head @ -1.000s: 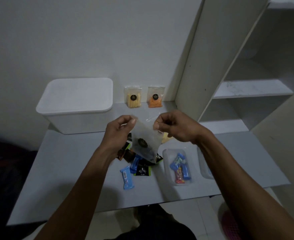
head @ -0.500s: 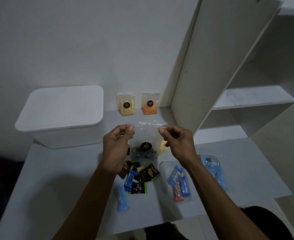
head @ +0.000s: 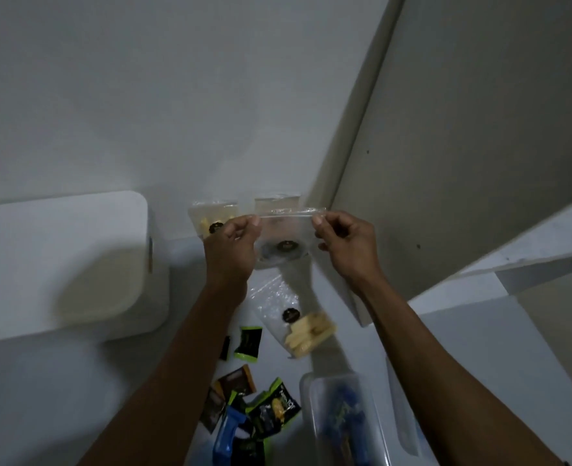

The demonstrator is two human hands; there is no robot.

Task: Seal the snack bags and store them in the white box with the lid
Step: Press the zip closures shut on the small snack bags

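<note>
White bench (head: 76, 381) w/ loose wrapped candies (head: 247, 344) scattered near front edge; clear plastic tray (head: 341, 418) beside them. White shelf unit (head: 462, 163) at right, plain wall (head: 143, 95) behind.

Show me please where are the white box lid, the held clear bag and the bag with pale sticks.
white box lid (head: 59, 250), head view, top face.
held clear bag (head: 286, 230), head view, middle below the zip strip.
bag with pale sticks (head: 306, 334), head view, on the sticks.

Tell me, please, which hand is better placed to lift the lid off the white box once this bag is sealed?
Left, probably. The left hand pinches the clear bag on the side nearer the white box; the right hand pinches the far end, so it would have to cross over.
</note>
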